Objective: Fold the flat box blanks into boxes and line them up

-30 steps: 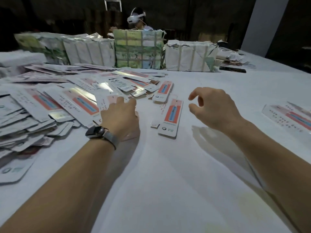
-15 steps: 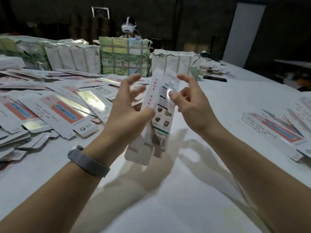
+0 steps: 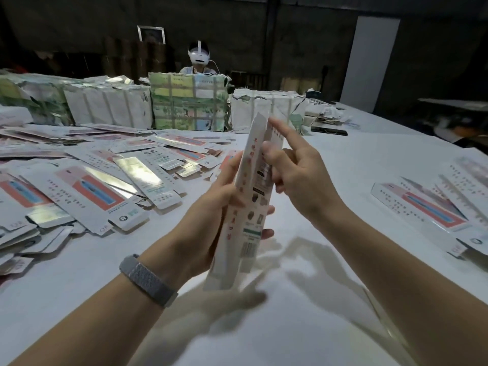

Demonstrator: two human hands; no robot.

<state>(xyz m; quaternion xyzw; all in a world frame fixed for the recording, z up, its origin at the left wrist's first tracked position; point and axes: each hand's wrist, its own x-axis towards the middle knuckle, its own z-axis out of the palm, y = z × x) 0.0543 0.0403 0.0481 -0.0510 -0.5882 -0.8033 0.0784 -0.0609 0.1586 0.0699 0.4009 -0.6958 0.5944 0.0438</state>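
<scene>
The person holds one long box blank (image 3: 247, 204) upright above the white bench (image 3: 303, 326), between both hands. The left hand (image 3: 208, 215) grips it from the left side, the fingers curled round its lower half so that their tips show on the right edge. The right hand (image 3: 298, 175) pinches the upper part, thumb on the printed face and the index finger stretched up along the top flap. On the left of the bench lies a wide heap of flat blanks (image 3: 87, 186). On the right edge lie some folded boxes (image 3: 427, 210) side by side. Behind stand wrapped bundles (image 3: 187, 104), and a second person (image 3: 199, 60) wearing a headset sits behind them.
</scene>
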